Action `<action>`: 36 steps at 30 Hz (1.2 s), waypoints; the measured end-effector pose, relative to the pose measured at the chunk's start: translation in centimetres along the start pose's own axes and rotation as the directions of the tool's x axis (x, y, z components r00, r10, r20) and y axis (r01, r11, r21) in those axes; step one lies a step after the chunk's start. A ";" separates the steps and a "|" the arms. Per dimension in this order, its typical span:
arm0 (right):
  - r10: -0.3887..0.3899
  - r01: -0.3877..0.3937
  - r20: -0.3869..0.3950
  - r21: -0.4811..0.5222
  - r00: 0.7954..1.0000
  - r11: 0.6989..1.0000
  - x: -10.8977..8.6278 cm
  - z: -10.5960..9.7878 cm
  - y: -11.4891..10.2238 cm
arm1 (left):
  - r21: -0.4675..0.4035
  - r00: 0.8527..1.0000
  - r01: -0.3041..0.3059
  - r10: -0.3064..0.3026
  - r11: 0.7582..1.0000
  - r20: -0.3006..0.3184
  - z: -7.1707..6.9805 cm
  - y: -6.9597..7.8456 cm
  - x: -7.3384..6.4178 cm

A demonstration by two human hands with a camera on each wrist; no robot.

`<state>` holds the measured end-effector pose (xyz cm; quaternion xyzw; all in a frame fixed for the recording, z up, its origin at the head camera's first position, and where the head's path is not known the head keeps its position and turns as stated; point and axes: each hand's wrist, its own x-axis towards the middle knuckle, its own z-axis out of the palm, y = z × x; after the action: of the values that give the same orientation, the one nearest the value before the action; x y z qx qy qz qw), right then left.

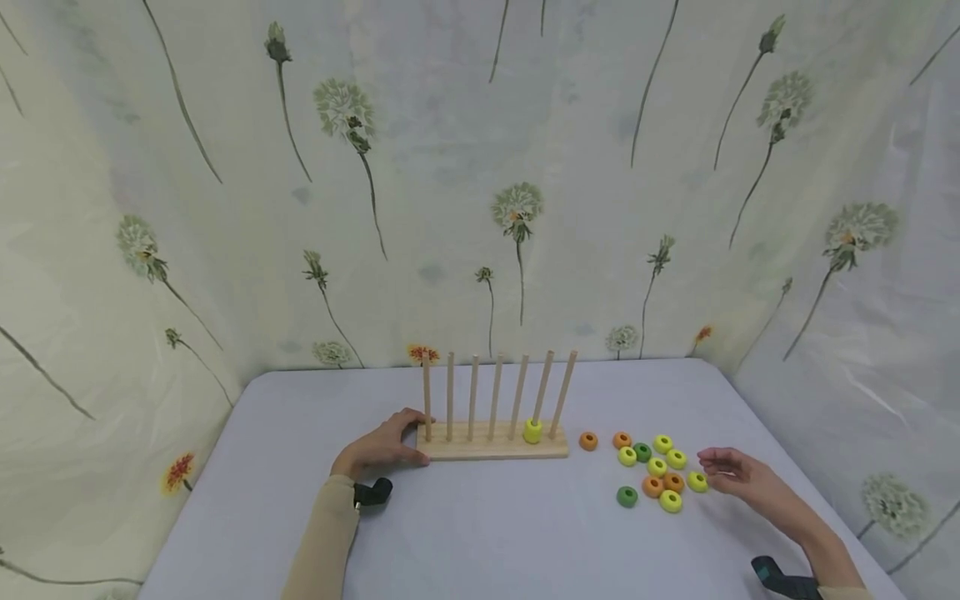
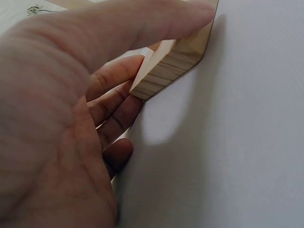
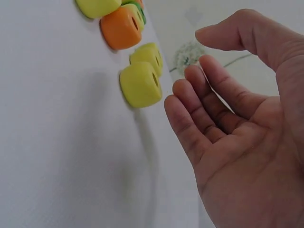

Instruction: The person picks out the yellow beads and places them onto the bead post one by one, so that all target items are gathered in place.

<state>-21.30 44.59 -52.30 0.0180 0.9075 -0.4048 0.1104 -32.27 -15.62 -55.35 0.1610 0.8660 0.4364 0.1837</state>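
My left hand (image 1: 384,442) grips the left end of a wooden peg board (image 1: 480,452), thumb on the front edge and fingers behind. In the left wrist view the thumb lies along the board's end block (image 2: 166,71). Seven upright pegs stand in a row, and yellow beading (image 1: 532,432) sits low on the second peg from the right; whether it is one bead or two I cannot tell. My right hand (image 1: 750,482) hovers with loosely bent fingers, holding nothing, just right of a yellow bead (image 1: 697,481). That bead (image 3: 141,85) is apart from the fingertips in the right wrist view.
Loose orange, yellow and green beads lie scattered right of the board, among them an orange bead (image 1: 588,441) nearest it and a green bead (image 1: 627,497) at the front. They rest on a white table (image 1: 495,533). A flower-printed curtain (image 1: 450,208) hangs behind.
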 end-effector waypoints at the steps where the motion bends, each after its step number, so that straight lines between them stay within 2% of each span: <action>1: 0.001 -0.001 0.005 0.003 1.000 1.000 -0.1 0.0 0.1 | 0.001 1.000 -0.002 0.002 1.000 -0.001 0.0 0.0 0.0; 9: 0.020 -0.021 0.028 0.047 0.999 0.999 -0.1 0.3 0.6 | 0.003 1.000 -0.023 0.023 1.000 0.016 -0.1 -0.2 0.1; 20: 0.032 -0.032 -0.015 0.019 0.999 0.999 1.1 1.3 1.8 | 0.008 1.000 -0.021 0.021 1.000 0.012 0.0 -0.2 0.0; 36: 0.036 -0.040 -0.059 -0.058 0.998 0.998 1.3 1.8 1.7 | 0.031 0.999 -0.039 0.039 0.999 -0.003 0.0 -0.4 0.1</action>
<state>-22.07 44.31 -54.99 0.0436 0.9213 -0.3751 0.0924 -32.42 -15.83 -55.70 0.1798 0.8697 0.4266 0.1713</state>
